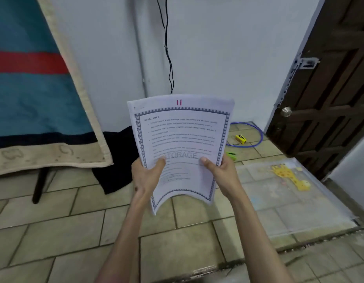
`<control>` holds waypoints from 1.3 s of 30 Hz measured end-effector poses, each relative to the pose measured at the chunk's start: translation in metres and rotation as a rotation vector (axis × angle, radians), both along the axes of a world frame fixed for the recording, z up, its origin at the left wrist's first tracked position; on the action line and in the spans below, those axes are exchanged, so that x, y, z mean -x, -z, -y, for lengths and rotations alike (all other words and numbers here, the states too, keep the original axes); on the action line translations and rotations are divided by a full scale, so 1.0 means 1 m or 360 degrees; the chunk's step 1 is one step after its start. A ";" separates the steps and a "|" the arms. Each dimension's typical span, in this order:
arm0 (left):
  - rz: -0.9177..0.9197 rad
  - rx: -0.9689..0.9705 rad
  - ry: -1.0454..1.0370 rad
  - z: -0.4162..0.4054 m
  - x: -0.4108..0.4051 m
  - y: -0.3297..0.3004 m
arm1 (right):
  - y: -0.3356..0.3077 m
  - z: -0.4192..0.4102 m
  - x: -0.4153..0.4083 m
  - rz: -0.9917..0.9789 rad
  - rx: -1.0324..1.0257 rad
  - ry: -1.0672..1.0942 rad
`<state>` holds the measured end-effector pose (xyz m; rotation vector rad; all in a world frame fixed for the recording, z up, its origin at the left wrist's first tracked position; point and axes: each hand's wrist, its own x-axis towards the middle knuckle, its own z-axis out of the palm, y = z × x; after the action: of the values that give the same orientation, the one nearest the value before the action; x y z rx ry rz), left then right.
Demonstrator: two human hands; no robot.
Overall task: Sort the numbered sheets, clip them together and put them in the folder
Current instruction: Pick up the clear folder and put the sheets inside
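Head view
My left hand (147, 176): it grips the lower left edge of the stack of sheets (181, 148), thumb on the front.
My right hand (220, 172): it grips the lower right edge of the same stack, thumb pressed on the top page.
Sheets: I hold them up in front of me above the tiled floor (79, 231); the top page carries a red "11" at its head, and its bottom edge curls.
Folder (293, 193): a clear plastic one, lying flat on the floor to my right, with a yellow giraffe print.
Clips: a yellow clip (240, 139) lies inside a blue hoop (258, 137) near the dark wooden door (328, 94); a green clip (231, 155) peeks out just beside the stack's right edge.
Left side: a blue and red blanket (34, 94) hangs down; a black cloth (116, 160) lies behind my left hand.
Hidden: the stack covers part of the green clip, the hoop's left part and the lower end of the black cable (167, 48).
Hard to read: the page's body text is blurred.
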<state>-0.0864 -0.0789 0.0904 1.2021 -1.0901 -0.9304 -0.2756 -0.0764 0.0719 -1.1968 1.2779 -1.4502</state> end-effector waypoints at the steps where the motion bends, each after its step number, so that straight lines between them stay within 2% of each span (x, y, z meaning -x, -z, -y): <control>1: 0.0007 0.0012 -0.0056 -0.003 -0.010 0.002 | 0.002 -0.001 -0.012 -0.0031 -0.0005 -0.0032; 6: 0.0062 -0.0145 -0.0069 -0.014 -0.048 0.025 | 0.031 -0.008 -0.035 -0.0140 -0.0206 -0.0207; 9: 0.0036 -0.0212 -0.0047 -0.015 -0.057 0.031 | 0.040 -0.010 -0.039 -0.0160 -0.0248 -0.0191; 18: 0.0017 -0.0326 0.0005 -0.007 -0.067 0.032 | 0.030 -0.009 -0.052 -0.0066 -0.0189 -0.0149; 21: 0.0021 -0.0475 -0.0016 -0.006 -0.073 0.049 | 0.036 -0.011 -0.060 -0.0365 -0.0202 -0.0055; 24: 0.0046 -0.0797 0.0076 -0.009 -0.073 0.078 | 0.055 -0.019 -0.069 -0.0614 -0.0350 0.0048; 26: 0.0262 -0.0894 0.0062 -0.013 -0.070 0.094 | 0.071 -0.026 -0.075 -0.0797 -0.0436 0.0058; 29: 0.0573 -0.0816 -0.0099 -0.023 -0.065 0.105 | 0.086 -0.031 -0.081 -0.1006 -0.0567 0.0061; 32: 0.1173 -0.0771 -0.0082 -0.022 -0.064 0.115 | 0.094 -0.029 -0.083 -0.1666 -0.0607 0.0065; 34: 0.1488 -0.0829 0.0065 -0.023 -0.060 0.121 | 0.100 -0.030 -0.085 -0.1887 -0.0634 0.0120; 36: 0.1620 -0.0882 0.0204 -0.026 -0.056 0.127 | 0.107 -0.033 -0.086 -0.1905 -0.0689 0.0104; 39: 0.1664 -0.0945 0.0212 -0.027 -0.054 0.132 | 0.107 -0.032 -0.084 -0.1975 -0.0677 0.0037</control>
<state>-0.0323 -0.0522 -0.0420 2.2572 -1.7805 -0.7233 -0.1921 -0.0442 -0.0351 -1.8144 2.2303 -0.2526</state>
